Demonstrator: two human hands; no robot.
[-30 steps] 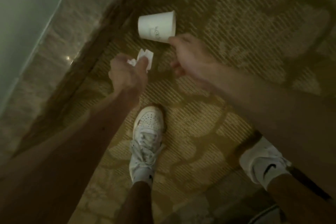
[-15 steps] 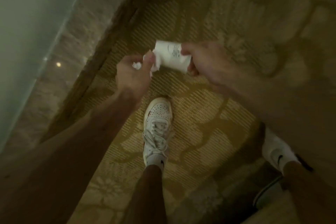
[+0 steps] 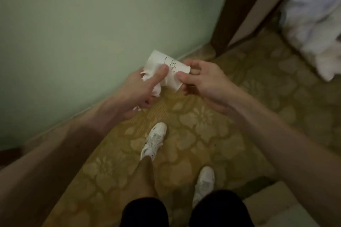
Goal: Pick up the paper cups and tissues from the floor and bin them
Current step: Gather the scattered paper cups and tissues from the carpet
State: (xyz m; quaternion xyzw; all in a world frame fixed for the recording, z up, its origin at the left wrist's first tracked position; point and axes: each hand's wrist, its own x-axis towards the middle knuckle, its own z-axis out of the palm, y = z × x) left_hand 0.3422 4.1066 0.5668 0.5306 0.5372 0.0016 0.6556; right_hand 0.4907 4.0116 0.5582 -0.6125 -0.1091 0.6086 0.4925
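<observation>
Holding the paper cup (image 3: 169, 69) up in the air over the floral carpet (image 3: 203, 125), right next to the green wall (image 3: 92, 24). Pinching one end of it with the right hand (image 3: 201, 81). Clutching a crumpled tissue (image 3: 156, 89) in the left hand (image 3: 140, 88), also pressing that thumb against the cup's side. Holding both hands close together, meeting at the cup. Standing in white sneakers (image 3: 154, 141) below.

There was one paper cup (image 3: 171, 72); one wad of tissue (image 3: 156, 89), its sheets too bunched to count; two hands, a left hand (image 3: 140, 90) and a right hand (image 3: 201, 81); two white shoes, a forward shoe (image 3: 154, 140) and a rear shoe (image 3: 203, 182); one heap of white cloth (image 3: 317, 24).
</observation>
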